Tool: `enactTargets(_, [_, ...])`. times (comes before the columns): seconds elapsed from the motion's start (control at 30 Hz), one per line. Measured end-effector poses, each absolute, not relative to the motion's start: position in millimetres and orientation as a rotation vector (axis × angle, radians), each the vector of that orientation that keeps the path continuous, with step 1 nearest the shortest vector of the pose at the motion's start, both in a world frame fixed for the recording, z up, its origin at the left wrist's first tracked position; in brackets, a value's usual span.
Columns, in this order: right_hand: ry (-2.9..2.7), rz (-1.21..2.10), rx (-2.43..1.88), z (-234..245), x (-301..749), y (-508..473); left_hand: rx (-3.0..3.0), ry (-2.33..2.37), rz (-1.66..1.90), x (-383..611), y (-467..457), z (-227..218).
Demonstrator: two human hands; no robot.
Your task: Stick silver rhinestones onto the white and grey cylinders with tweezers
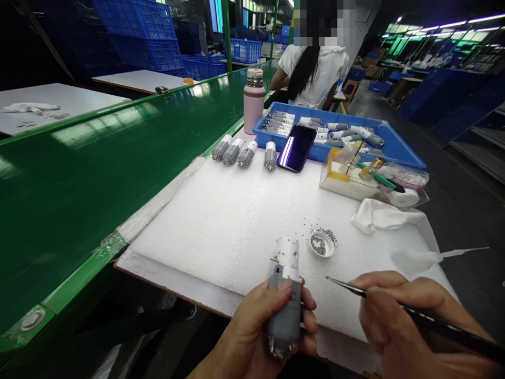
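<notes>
My left hand [252, 321] is wrapped round a grey and white cylindrical model [287, 263], its white end pointing away from me and its grey end toward me. The thumb lies along its grey part, near a small red mark. In my right hand [398, 316], pinched between the fingers, are dark tweezers [349, 287] whose tip points left toward the model, apart from it. Something tiny and shiny may be at that tip; I cannot make it out. Just beyond the tip stands a small round white dish [322, 245] of tiny silvery pieces, with more scattered round it.
Several similar models [247, 154] stand behind on the white foam sheet [221, 221]. A phone [298, 147] leans on a blue tray [394, 137] of models. Nearby are a pink flask [253, 102], a box of small bottles [347, 179], a white cloth [384, 215], a green conveyor [118, 142] and a seated person [311, 68].
</notes>
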State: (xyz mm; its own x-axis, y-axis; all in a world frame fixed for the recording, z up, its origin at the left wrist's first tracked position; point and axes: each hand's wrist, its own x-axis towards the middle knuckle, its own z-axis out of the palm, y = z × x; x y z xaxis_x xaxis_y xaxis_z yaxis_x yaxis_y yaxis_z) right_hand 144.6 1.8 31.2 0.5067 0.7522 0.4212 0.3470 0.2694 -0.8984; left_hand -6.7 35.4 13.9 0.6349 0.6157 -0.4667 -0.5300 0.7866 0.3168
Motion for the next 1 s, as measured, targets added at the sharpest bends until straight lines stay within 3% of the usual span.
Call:
enactTargets(0.53, [-1.105, 0.119, -1.378, 28, 145, 8, 0.265, 0.548, 0.659, -10, 21, 10])
enactTargets(1.0, [-1.062, 0.279, -1.342, 25, 150, 7, 0.300, 0.495, 0.664, -5, 16, -17])
